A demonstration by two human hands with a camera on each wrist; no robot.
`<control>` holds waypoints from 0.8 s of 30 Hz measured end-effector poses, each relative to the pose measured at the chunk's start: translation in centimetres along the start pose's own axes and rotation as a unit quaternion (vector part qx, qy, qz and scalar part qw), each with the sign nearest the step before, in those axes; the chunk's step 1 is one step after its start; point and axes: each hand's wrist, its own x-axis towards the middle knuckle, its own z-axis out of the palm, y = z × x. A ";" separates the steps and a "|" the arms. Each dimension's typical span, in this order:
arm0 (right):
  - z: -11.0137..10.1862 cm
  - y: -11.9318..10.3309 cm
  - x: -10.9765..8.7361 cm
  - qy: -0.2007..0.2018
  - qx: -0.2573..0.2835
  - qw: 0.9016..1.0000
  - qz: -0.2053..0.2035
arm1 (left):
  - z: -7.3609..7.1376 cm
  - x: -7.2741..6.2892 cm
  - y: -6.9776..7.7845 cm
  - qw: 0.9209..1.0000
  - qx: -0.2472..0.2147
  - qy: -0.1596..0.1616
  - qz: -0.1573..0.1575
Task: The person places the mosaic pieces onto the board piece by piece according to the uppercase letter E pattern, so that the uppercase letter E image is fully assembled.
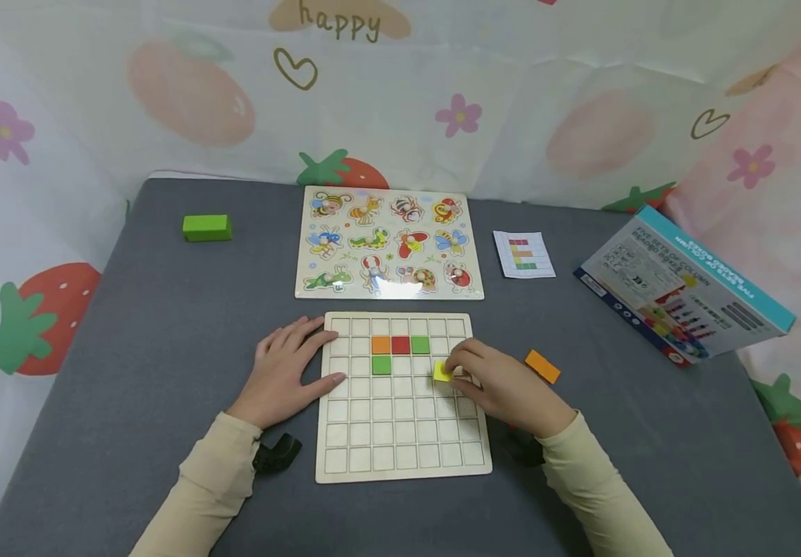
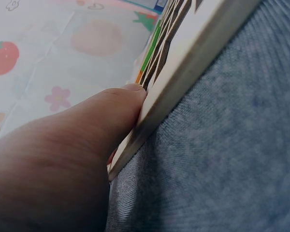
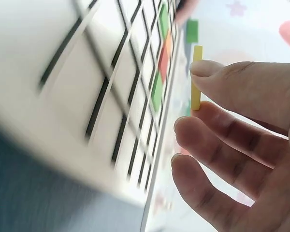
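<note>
A pale wooden grid board (image 1: 400, 460) lies on the table, its cells framed by thin raised lines. In its upper rows sit an orange tile (image 1: 380, 345), a red tile (image 1: 400, 345) and a green tile (image 1: 420, 345) side by side; a second green tile (image 1: 381, 365) is under the orange one. My left hand (image 1: 285, 375) rests along the board's left edge, fingers extended, thumb (image 2: 111, 111) against the rim. Between thumb and fingertips my right hand (image 1: 505, 383) pinches a thin yellow tile (image 3: 196, 96), held on edge above the board's right part.
Beyond the grid lies an insect picture puzzle (image 1: 390, 244), with a printed pattern card (image 1: 524, 255) to its right. A box (image 1: 686, 286) stands at the far right. An orange block (image 1: 543, 367) lies past my right hand; a green block (image 1: 207, 228) is at the back left.
</note>
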 end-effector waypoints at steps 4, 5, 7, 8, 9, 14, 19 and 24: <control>0.6 -1.1 1.6 -0.015 0.002 1.000 -0.018 | 0.0 0.0 -0.1 1.000 0.001 0.000 0.000; 0.8 -1.3 2.0 -0.014 -0.001 1.000 -0.026 | 0.0 0.0 -0.1 1.000 0.002 0.001 0.000; 1.3 -1.6 2.6 -0.015 -0.006 0.999 -0.040 | 0.1 0.0 -0.1 1.000 0.003 0.001 0.000; 1.6 -1.8 2.8 -0.016 -0.007 0.999 -0.046 | 0.1 0.0 -0.1 1.000 0.004 0.001 0.001; 1.8 -2.0 3.1 -0.018 -0.009 0.999 -0.050 | 0.0 0.0 -0.1 1.000 0.004 0.000 0.001; 3.1 -2.5 3.9 -0.043 -0.012 0.998 -0.042 | 0.0 0.0 0.1 1.000 0.003 -0.007 -0.003; 3.8 -2.7 4.3 -0.057 -0.021 0.998 -0.021 | 0.0 0.0 0.1 1.000 0.003 -0.009 -0.005; 4.2 -2.7 4.6 -0.047 -0.027 0.998 -0.030 | -0.2 -0.1 0.2 1.000 0.001 -0.003 -0.004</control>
